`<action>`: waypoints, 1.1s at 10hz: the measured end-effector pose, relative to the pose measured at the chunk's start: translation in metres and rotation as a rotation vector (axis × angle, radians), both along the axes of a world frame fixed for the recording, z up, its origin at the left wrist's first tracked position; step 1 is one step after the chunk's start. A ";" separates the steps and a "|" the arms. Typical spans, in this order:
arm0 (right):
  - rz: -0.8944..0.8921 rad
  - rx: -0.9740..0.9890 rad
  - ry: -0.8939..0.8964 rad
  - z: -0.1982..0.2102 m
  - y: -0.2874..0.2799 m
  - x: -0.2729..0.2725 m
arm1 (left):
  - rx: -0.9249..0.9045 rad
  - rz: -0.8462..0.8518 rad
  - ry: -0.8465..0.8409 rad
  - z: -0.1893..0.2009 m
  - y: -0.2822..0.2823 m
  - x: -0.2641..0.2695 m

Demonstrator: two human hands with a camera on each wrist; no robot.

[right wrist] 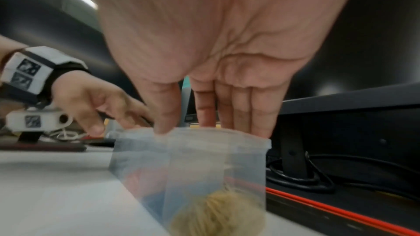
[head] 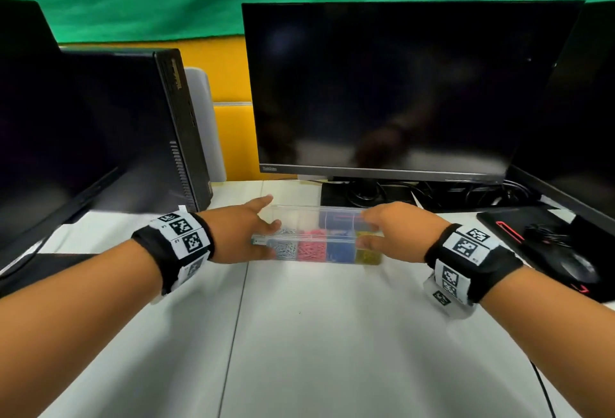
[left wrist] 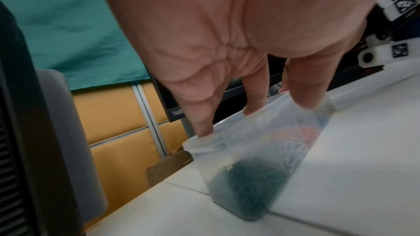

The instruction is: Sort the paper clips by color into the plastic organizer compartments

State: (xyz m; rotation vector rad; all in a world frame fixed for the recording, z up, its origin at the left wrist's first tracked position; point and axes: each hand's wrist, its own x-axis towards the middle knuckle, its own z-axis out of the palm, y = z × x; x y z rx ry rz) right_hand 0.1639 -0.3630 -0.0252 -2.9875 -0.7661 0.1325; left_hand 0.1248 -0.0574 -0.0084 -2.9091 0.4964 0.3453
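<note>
The plastic organizer (head: 316, 241) sits on the white tabletop (head: 332, 334) in front of the monitor (head: 399, 91). From the head camera, silver clips (head: 284, 249), pink clips (head: 311, 247), blue clips (head: 341, 249) and yellow clips (head: 367, 256) each fill their own compartment, and no loose clip shows on the tabletop, so the sorting looks finished. The left hand (head: 243, 234) and the right hand (head: 396, 231) grip the organizer's two ends.

The left wrist camera shows fingers (left wrist: 202, 114) curled over the rim, above dark teal clips (left wrist: 247, 184).

In the right wrist camera, thumb and fingers (right wrist: 227, 107) pinch the end wall over the yellow compartment.
</note>
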 end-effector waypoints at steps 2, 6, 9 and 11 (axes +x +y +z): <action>0.004 -0.243 -0.014 0.004 0.017 0.009 | -0.031 0.097 0.067 0.012 -0.012 0.004; -0.012 -0.241 -0.064 -0.010 0.027 0.005 | -0.032 -0.004 -0.028 0.009 0.001 0.013; 0.017 -0.231 -0.048 -0.018 0.023 0.012 | -0.100 -0.032 -0.128 -0.008 0.006 0.011; -0.069 -0.131 -0.081 -0.028 0.007 -0.002 | -0.251 0.019 0.004 0.004 0.014 0.019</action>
